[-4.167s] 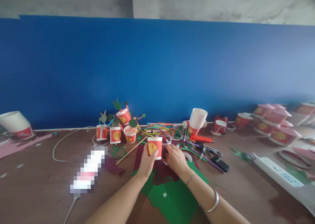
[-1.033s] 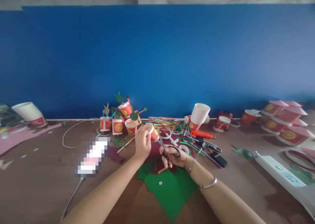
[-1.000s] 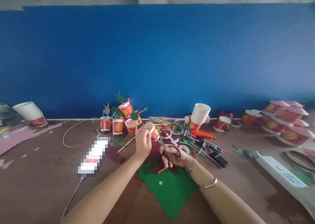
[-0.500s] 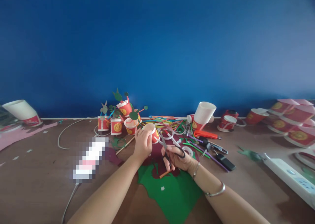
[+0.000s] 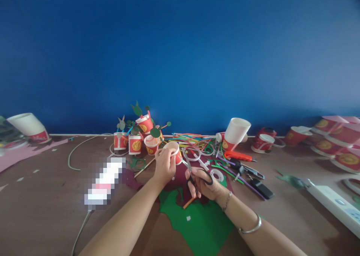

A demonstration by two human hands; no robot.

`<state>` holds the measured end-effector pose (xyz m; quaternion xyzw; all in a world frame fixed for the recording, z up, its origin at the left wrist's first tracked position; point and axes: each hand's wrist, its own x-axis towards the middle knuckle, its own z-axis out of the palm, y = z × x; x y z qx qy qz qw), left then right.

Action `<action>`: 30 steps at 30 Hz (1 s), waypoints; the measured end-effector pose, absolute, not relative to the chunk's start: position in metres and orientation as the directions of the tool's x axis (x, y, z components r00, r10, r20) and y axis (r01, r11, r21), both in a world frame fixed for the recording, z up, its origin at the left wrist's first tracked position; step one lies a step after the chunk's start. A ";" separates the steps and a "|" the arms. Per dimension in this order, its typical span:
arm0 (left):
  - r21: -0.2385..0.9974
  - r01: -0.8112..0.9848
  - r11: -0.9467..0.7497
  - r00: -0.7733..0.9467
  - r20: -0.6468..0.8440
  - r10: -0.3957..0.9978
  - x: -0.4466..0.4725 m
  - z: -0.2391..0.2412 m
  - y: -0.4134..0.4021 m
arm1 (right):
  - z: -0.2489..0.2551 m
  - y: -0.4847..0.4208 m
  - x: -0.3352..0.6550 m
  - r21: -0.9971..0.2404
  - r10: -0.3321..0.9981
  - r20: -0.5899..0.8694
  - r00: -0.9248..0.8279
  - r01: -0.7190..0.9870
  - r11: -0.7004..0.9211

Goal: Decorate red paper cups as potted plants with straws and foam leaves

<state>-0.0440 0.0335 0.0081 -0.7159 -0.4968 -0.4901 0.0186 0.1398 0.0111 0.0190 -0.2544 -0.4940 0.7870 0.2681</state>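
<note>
"So, what had changed on my feed?"

"The cup [image 5: 176, 152] had tipped from upright. The left grip [image 5: 165, 166] clasped it; the right grip [image 5: 204, 183] now held scissors [image 5: 188, 166], tips at or just beside its wall. I judged cutting was in hand."

"And around it?"

"It was over dark red paper [image 5: 181, 174] on the brown desk [image 5: 50, 211], straws [image 5: 188, 139] behind, a blue wall [image 5: 180, 61] beyond."

One camera sits on that person's head, near the desk [image 5: 42, 218], looking forward and down, a blue panel [image 5: 180, 61] across the far side.
</note>
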 end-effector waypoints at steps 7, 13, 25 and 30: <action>0.490 0.710 -0.506 -0.009 0.725 0.689 -0.046 0.007 0.037 | 0.022 0.007 0.136 -0.876 0.683 -0.201 -0.702 -0.184 -0.447; 0.492 0.699 -0.519 -0.016 0.737 0.676 -0.045 0.008 0.037 | 0.019 0.005 0.133 -0.908 0.686 -0.167 -0.708 -0.160 -0.387; 0.573 0.558 -0.600 -0.040 0.741 0.670 -0.046 0.008 0.037 | 0.027 -0.003 0.123 -0.857 0.711 -0.212 -0.670 -0.222 -0.465; 0.596 0.542 -0.592 -0.052 0.727 0.684 -0.046 0.008 0.037 | 0.031 -0.002 0.123 -0.785 0.708 -0.273 -0.651 -0.275 -0.555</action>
